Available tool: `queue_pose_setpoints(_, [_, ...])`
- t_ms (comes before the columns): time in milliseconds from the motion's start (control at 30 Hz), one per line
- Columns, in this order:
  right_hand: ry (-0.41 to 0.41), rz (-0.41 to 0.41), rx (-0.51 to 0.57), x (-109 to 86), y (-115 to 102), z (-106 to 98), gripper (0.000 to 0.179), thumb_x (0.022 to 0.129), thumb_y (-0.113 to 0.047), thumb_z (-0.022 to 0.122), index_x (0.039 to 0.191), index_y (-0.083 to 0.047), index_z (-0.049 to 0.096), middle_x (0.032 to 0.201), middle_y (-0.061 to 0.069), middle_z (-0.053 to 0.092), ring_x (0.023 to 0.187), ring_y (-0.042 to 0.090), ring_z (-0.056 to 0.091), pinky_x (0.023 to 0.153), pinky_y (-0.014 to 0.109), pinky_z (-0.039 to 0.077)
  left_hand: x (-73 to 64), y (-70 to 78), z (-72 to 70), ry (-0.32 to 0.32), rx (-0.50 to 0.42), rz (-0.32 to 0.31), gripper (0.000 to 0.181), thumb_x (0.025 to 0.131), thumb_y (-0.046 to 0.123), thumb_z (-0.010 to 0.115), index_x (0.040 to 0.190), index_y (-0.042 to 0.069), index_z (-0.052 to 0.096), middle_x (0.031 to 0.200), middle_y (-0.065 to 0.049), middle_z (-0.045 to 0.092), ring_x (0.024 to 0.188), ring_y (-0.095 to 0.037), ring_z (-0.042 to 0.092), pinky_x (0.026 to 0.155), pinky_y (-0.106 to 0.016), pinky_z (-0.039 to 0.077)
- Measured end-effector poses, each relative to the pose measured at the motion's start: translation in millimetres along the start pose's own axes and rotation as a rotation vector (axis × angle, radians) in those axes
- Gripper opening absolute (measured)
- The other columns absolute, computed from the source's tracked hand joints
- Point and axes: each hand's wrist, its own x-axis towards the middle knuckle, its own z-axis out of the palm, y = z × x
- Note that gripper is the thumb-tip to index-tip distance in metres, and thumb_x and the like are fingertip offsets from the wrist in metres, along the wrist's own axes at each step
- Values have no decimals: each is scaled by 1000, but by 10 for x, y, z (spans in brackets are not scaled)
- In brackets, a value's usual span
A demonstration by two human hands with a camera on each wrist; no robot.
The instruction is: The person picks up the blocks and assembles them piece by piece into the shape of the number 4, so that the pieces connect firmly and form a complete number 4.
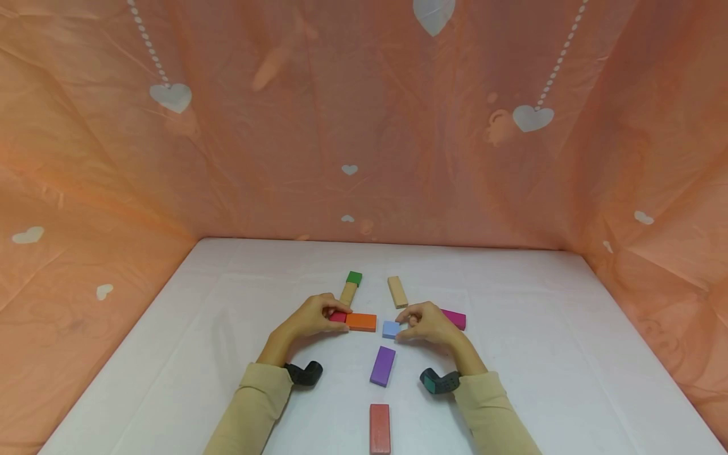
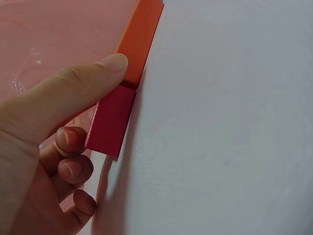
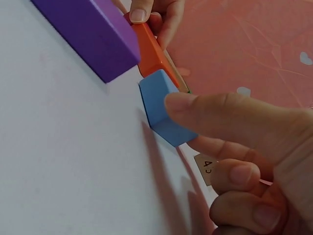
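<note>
My left hand (image 1: 314,315) has its thumb and forefinger at the seam where a small red block (image 2: 110,120) meets the end of a longer orange block (image 1: 361,323). In the left wrist view the thumb tip lies across that seam, and the other fingers curl beneath, holding nothing. My right hand (image 1: 428,323) pinches a small light blue block (image 3: 159,100) between thumb and forefinger, just right of the orange block in the head view, with a gap between the blocks. Right behind that hand lies a magenta block (image 1: 455,319), partly hidden.
A purple block (image 1: 383,366) lies nearer me, and a salmon-red block (image 1: 380,430) nearer still. Behind the hands are a plain wooden block (image 1: 397,292) and another wooden block (image 1: 349,294) touching a green one (image 1: 354,278). Orange curtains (image 1: 364,126) surround the white table (image 1: 540,328).
</note>
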Motion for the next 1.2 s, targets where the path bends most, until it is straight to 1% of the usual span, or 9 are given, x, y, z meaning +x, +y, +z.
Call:
queue_pose_setpoints(167, [-4, -5, 5, -5, 5, -1, 31, 74, -8, 81, 100, 3, 70, 62, -3, 39, 65, 11, 40, 65, 24, 35, -2, 15, -2, 0, -3, -3, 30, 77, 19, 81, 105, 9, 75, 79, -3, 49, 78, -14, 43, 65, -19, 34])
queue_pose_setpoints(333, [-4, -12, 5, -3, 13, -4, 30, 74, -8, 80, 100, 4, 70, 62, -4, 39, 64, 10, 40, 65, 22, 35, -2, 17, 2, -1, -11, 8, 30, 77, 18, 81, 105, 9, 75, 78, -1, 48, 77, -13, 42, 64, -18, 33])
queue_pose_setpoints(533, [1, -7, 4, 10, 18, 10, 30, 75, -8, 80, 101, 3, 70, 62, -4, 38, 65, 12, 40, 67, 24, 35, 2, 5, 4, 1, -17, 20, 30, 77, 18, 81, 104, 8, 75, 77, 0, 47, 74, -11, 41, 63, -18, 32])
queue_pose_setpoints(667, [9, -1, 0, 15, 12, 19, 30, 75, -8, 80, 101, 3, 70, 63, -4, 38, 66, 11, 40, 68, 25, 35, 3, 4, 0, 5, -15, 20, 30, 76, 18, 81, 104, 8, 75, 76, -1, 47, 75, -11, 41, 63, -18, 32])
queue_pose_setpoints(867, [17, 9, -3, 30, 9, 27, 29, 75, -8, 79, 101, 2, 70, 62, -3, 39, 65, 12, 40, 67, 24, 35, 7, 3, -3, 5, -13, 3, 30, 76, 18, 81, 104, 9, 75, 78, -3, 48, 77, -13, 42, 63, -19, 33])
queue_pose_setpoints(900, [18, 6, -4, 31, 10, 29, 29, 76, -8, 79, 101, 2, 70, 62, -4, 39, 65, 12, 40, 66, 24, 35, 8, 3, -1, 3, -15, -7, 30, 76, 19, 81, 104, 10, 75, 78, -2, 48, 77, -13, 42, 64, -18, 33])
queue_pose_setpoints(1100, [17, -43, -10, 31, 10, 39, 30, 76, -7, 78, 102, 5, 70, 62, -4, 38, 65, 12, 38, 63, 22, 34, 4, 0, -1, -1, -15, -12, 30, 77, 19, 81, 104, 10, 75, 78, -2, 48, 77, -14, 42, 64, -19, 33])
queue_pose_setpoints(1200, [21, -50, -12, 31, 8, 46, 31, 76, -8, 78, 103, 5, 69, 63, -4, 38, 66, 12, 38, 63, 22, 33, 3, 1, -4, 1, -15, -8, 30, 76, 19, 81, 104, 10, 75, 78, -2, 48, 77, -13, 42, 64, -19, 33])
